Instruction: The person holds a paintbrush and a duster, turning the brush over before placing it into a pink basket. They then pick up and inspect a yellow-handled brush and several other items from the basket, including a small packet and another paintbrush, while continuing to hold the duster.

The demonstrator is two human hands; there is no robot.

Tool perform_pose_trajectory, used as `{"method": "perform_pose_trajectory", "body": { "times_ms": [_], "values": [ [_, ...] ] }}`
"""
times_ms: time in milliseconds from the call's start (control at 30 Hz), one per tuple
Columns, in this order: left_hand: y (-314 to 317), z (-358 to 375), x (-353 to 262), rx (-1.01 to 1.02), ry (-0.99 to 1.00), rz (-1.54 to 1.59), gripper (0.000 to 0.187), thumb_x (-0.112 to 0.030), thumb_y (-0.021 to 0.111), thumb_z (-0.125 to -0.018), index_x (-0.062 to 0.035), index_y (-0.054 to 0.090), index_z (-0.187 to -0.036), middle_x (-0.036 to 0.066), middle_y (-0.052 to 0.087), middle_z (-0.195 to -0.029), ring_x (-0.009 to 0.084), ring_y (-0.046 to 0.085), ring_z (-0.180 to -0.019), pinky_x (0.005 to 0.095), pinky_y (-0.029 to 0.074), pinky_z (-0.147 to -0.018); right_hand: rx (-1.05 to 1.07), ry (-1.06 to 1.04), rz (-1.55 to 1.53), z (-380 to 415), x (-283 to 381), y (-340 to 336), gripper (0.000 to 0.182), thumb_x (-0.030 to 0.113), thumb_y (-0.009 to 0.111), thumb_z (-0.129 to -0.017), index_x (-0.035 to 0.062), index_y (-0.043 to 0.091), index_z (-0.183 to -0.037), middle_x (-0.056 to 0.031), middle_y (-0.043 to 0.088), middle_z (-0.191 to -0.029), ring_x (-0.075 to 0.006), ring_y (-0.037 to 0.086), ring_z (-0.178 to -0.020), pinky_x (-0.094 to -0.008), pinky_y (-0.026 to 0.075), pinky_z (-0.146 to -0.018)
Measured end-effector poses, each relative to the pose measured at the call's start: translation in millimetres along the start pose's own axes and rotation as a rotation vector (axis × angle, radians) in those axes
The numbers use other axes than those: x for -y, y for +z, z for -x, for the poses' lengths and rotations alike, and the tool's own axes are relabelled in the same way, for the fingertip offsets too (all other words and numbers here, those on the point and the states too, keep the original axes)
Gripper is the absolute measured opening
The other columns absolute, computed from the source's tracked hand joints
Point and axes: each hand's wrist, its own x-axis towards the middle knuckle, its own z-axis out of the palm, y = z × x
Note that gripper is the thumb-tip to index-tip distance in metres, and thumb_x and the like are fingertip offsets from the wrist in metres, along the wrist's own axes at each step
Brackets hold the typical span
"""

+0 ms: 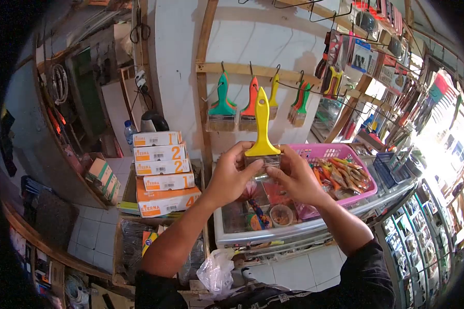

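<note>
A yellow-handled paintbrush [262, 135] is held upright in front of me, its handle pointing up and its wide bristle end down. My left hand [237, 172] grips the left side of the brush's lower part, thumb across the front. On the right side, my right hand [296, 172] holds the same part, with its thumb near the other. The fingers partly cover the bristle end. Behind the brush, on a wooden rail [237, 67], hang green [222, 98], red [251, 98] and yellow [274, 95] brushes, with more green and orange ones [301, 100] to the right.
A pink basket [371, 193] of small orange-handled brushes [345, 177] sits on a glass-topped case [232, 232]. Stacked Eterna boxes [165, 183] stand at left. A clear plastic bag [216, 270] lies below. Wire hooks and hanging goods fill the upper right.
</note>
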Motion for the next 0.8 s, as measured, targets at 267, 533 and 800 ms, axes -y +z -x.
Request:
{"method": "perform_pose_trajectory", "body": {
  "times_ms": [267,533,800],
  "values": [
    [-8,-27,-6,-0.029,-0.058,-0.136,0.043,-0.011,0.07,-0.099,0.0009,0.052,-0.137,0.006,0.071,-0.11,0.0084,0.067,-0.093,0.0245,0.054,-0.077,-0.03,-0.103,-0.24,-27,-16,-6,0.042,0.012,0.067,-0.102,-0.0002,0.048,-0.137,-0.0084,0.07,-0.088,-0.0107,0.063,-0.075,-0.0304,0.05,-0.065],
    [-10,-34,-11,-0.011,0.04,-0.01,0.07,0.002,0.065,-0.097,-0.0104,0.03,-0.157,0.014,0.057,-0.133,0.0151,0.062,-0.109,0.0301,0.055,-0.092,0.029,-0.093,-0.304,-35,-21,-8,0.051,0.009,0.066,-0.102,0.0051,0.041,-0.146,-0.0058,0.069,-0.087,-0.0104,0.062,-0.074,-0.0291,0.05,-0.063],
    [-5,-33,-45,0.096,0.03,-0.065,0.094,0.009,0.06,-0.093,-0.0208,0.013,-0.169,0.012,0.057,-0.13,0.0154,0.057,-0.118,0.0304,0.048,-0.101,0.096,-0.056,-0.332,-25,13,-22,0.09,0.005,0.067,-0.1,0.0171,0.009,-0.167,-0.0081,0.067,-0.084,-0.01,0.063,-0.073,-0.0279,0.049,-0.061]
  ]
}}
